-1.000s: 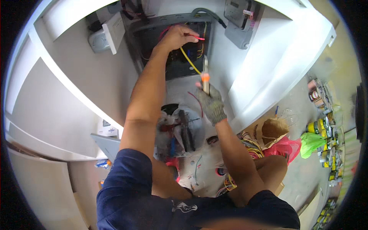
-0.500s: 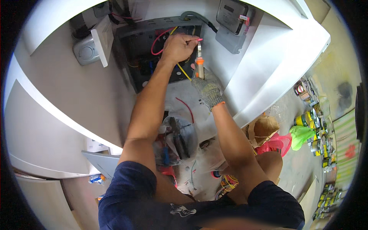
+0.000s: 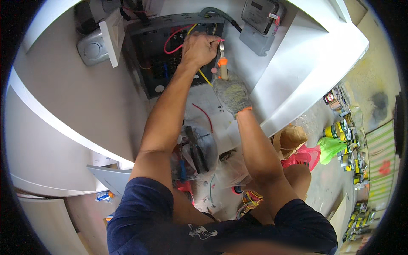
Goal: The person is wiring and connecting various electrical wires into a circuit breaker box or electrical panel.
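My bare left hand (image 3: 199,51) is closed, its thumb and fingers pinching the end of a red wire (image 3: 167,47) that loops out to the left. A grey knitted glove covers my right hand (image 3: 232,92), which is wrapped round the orange-and-beige handles of pliers (image 3: 222,68). Their metal jaws point up and meet the wire's tip just beyond my left fingertips; whether they bite into it is too small to tell. Behind both hands is a dark metal electrical box (image 3: 148,83) with wiring inside. A yellow wire (image 3: 205,77) runs below my left hand towards the glove.
A grey meter (image 3: 259,25) hangs on the right cabinet wall. On the left are a silver device (image 3: 91,50) and a white panel (image 3: 111,42). Below lie a cut red wire (image 3: 205,114) and a clear tub of tools (image 3: 208,144). Paint cans (image 3: 332,131) line the far right.
The view has shifted slightly. My right hand has turned a little on the pliers, and the red wire's loop has swung slightly left. Both hands keep their holds.
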Demonstrator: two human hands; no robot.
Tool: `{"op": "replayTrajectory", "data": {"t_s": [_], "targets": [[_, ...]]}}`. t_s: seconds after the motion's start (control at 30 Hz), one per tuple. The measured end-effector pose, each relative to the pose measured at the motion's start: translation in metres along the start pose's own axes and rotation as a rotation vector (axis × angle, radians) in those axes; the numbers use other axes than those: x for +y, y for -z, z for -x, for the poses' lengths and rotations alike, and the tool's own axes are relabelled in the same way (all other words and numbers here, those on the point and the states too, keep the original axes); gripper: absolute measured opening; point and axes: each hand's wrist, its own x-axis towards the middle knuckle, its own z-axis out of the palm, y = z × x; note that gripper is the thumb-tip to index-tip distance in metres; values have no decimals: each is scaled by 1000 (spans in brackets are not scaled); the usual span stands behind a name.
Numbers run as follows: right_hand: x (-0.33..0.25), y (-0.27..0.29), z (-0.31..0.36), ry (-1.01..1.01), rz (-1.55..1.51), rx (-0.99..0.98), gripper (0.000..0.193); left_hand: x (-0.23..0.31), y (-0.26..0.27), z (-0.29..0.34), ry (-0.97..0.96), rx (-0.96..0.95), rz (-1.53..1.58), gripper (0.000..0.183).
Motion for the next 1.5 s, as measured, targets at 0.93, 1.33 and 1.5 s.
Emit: {"op": "replayTrajectory", "data": {"t_s": [0.93, 1.33, 1.5], "targets": [[5, 0, -6, -254, -413, -197, 22, 2, 7, 4, 119, -230, -152, 20], [28, 25, -14, -334, -699, -492, 17, -20, 15, 4, 45, -372, -135, 18], [24, 21, -6, 57, 387, -224, 19, -30, 30, 4, 68, -440, -1, 18]]}}
